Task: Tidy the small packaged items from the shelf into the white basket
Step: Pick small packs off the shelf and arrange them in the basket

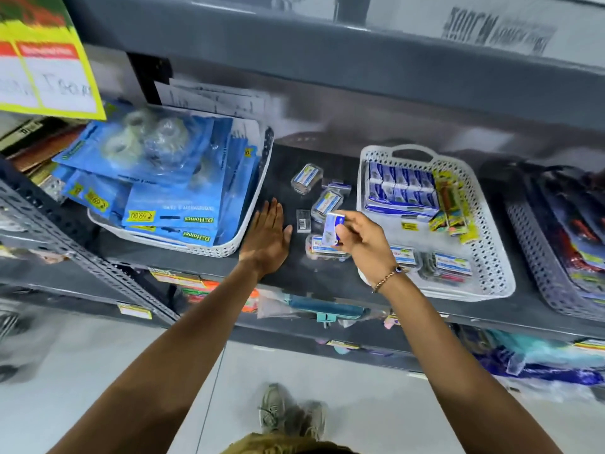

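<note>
Several small clear packets with white-blue labels lie loose on the dark shelf (284,178), among them one at the back (306,177), one in the middle (326,201) and one at the front (319,248). My right hand (360,240) holds a small blue-white box (334,229) above them, just left of the white basket (491,224). That basket holds blue-white boxes (401,188), yellow packs (450,204) and similar clear packets (453,263). My left hand (268,237) rests flat on the shelf, fingers together, holding nothing.
A second white basket (255,191) full of blue tape packs stands at the left, touching my left hand. A grey basket (537,257) sits at the far right. The upper shelf (294,44) overhangs. A yellow price sign (42,57) hangs top left.
</note>
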